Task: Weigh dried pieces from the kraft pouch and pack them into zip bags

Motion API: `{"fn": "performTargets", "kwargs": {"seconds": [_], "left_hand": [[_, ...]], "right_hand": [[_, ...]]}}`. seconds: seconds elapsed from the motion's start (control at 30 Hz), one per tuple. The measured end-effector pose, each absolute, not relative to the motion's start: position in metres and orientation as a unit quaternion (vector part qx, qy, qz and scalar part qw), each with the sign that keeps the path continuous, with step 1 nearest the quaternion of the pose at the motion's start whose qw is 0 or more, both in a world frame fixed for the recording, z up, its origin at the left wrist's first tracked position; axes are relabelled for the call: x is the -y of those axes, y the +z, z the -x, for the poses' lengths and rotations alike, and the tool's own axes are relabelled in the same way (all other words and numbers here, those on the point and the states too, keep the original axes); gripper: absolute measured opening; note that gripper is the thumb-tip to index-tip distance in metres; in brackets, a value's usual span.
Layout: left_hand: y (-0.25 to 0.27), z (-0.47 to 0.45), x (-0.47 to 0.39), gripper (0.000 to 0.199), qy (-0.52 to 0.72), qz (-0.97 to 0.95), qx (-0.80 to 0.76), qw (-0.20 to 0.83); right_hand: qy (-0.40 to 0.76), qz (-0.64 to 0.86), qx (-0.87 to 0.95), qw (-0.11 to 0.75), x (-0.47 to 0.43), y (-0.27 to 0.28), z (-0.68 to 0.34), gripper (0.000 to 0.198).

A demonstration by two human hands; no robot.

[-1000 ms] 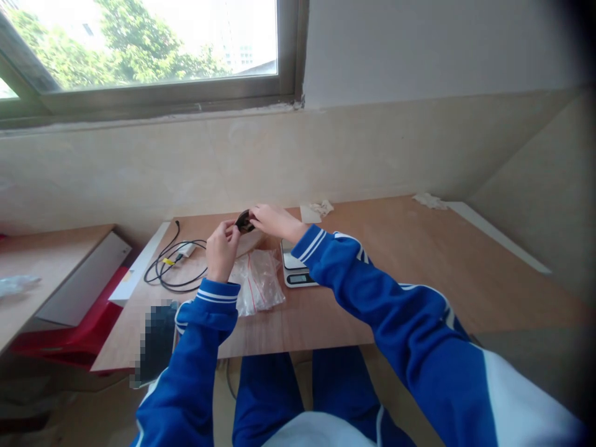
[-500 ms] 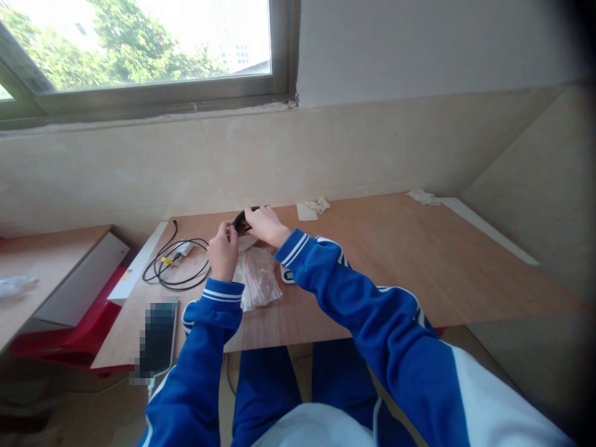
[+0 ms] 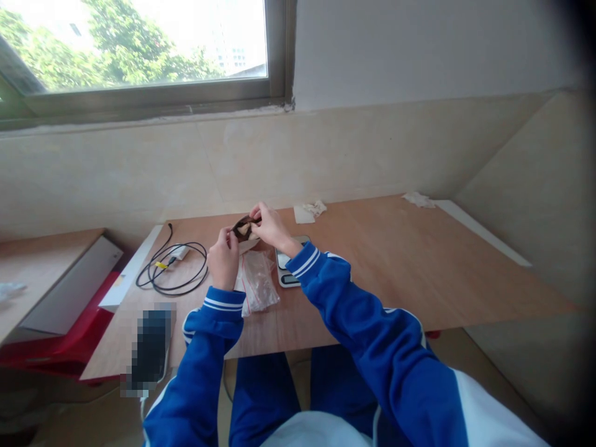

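Hands both at the dark brown item (image 3: 240,232), up off the table (image 3: 395,267), near its far edge. Left hand (image 3: 223,257): fingers nearly closed, pinching the near-left rim. Right hand (image 3: 270,228): thumb and fingertips drawn together on the right rim, palm down. Tan patch shows in the item; can't tell what it is. Clock from the item: pale flat piece (image 3: 249,246) just under, 5 o'clock; clear plastic bags (image 3: 258,285) between 5 and 6, beside left wrist; kitchen scale (image 3: 288,280) between 4 and 5, partly covered by right wrist and cuff. Coiled black cable (image 3: 186,292) with white adapter (image 3: 180,251) at 8. Pixelated phone-like device (image 3: 153,344) at 7, near left sleeve. White paper (image 3: 304,215) and crumpled tissue (image 3: 316,207) at 3. Red seat (image 3: 86,335) at 8, well apart.
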State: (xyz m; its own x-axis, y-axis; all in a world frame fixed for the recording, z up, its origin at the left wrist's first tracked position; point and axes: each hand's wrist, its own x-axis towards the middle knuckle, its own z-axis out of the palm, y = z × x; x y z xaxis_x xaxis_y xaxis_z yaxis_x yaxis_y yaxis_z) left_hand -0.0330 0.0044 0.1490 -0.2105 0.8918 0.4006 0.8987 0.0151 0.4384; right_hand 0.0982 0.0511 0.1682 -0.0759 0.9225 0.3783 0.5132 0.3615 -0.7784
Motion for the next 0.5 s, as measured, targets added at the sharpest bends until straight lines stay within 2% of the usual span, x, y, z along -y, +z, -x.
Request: {"fn": "performTargets", "kwargs": {"seconds": [0.17,0.27,0.37,0.5], "left_hand": [[0.15,0.029,0.0,0.038,-0.345,0.641,0.685,-0.003],[0.155,0.03,0.002,0.041,-0.373,0.666,0.646,0.008],[0.164,0.037,-0.006,0.038,-0.341,0.692,0.636,0.01],[0.18,0.057,-0.042,0.039,-0.249,0.733,0.633,-0.013]], "right_hand": [[0.323,0.473,0.655,0.493,-0.043,0.193,-0.115,0.015],[0.354,0.425,0.634,0.541,-0.033,0.197,-0.147,0.018],[0.363,0.417,0.593,0.585,-0.02,0.165,-0.186,0.024],[0.376,0.492,0.53,0.58,-0.005,0.081,-0.217,0.032]]}}
